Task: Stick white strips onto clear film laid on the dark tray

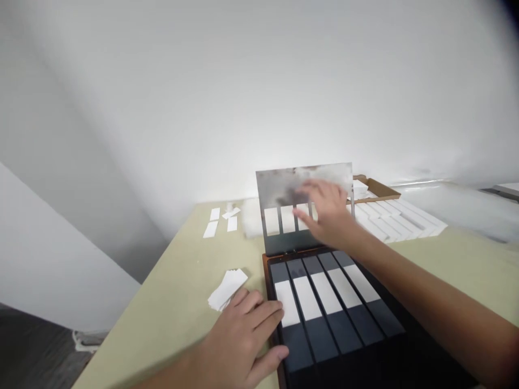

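A black fixture (326, 330) stands on the table with dark parallel channels, and several white card strips (308, 298) lie across them side by side. Behind the channels a shiny metal plate (279, 186) is raised upright, its lower part showing white rectangles that look like reflections of the strips. My left hand (243, 335) rests at the fixture's left edge, fingers extended, fingertips at the leftmost strip. In front of the plate, my right hand (327, 212) is raised with fingers spread and nothing visible in it. Whether it touches the plate I cannot tell.
Beside my left hand lies a fanned stack of white cards (227, 289). Several loose white cards (211, 229) are farther back on the pale yellow table (170, 302). At right are rows of white strips (399, 219) and an open cardboard box (383, 190). A wall (227, 108) rises behind.
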`<state>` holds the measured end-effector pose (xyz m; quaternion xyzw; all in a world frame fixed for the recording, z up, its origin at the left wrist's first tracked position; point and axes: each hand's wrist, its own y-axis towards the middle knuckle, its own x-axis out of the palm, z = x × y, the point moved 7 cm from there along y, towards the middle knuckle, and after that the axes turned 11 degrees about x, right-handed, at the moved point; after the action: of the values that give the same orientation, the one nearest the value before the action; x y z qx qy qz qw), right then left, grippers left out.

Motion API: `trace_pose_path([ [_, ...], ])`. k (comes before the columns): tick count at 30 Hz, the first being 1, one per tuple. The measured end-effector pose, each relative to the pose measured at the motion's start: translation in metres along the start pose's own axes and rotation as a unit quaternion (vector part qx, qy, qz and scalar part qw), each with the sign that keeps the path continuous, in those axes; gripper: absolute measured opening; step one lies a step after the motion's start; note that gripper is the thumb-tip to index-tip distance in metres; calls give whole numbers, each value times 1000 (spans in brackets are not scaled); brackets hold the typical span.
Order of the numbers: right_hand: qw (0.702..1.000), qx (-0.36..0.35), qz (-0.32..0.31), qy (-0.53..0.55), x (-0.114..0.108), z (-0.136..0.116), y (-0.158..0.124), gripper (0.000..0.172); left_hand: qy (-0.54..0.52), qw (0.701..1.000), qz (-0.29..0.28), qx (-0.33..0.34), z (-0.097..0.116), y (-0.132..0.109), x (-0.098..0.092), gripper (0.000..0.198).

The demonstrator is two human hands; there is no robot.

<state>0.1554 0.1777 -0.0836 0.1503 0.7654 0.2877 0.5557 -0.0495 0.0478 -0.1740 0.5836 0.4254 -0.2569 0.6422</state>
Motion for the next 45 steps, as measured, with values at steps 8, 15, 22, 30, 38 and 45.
trace_pose_path([
  [8, 923, -202, -306, 116, 29, -61, -133, 98, -12, 999, -49, -21, 1, 4, 3, 39],
  [15, 919, -182, -322, 135, 39, -58, -134, 82, -42, 998, -33, -40, -5, -1, 2, 35],
  [22, 927, -163, -302, 151, 42, -52, -125, 53, -36, 984, -42, 170, 29, -4, -3, 21],
  [30, 945, -152, -253, 140, 44, -53, -120, 38, -47, 992, -88, 78, 10, 6, 0, 46],
  [38, 937, -173, -270, 138, 43, -47, -122, 77, -44, 995, -76, 41, 4, 4, 1, 39],
  [45, 937, -181, -266, 138, 48, -45, -122, 82, -11, 998, -63, -3, -4, 1, 3, 34],
])
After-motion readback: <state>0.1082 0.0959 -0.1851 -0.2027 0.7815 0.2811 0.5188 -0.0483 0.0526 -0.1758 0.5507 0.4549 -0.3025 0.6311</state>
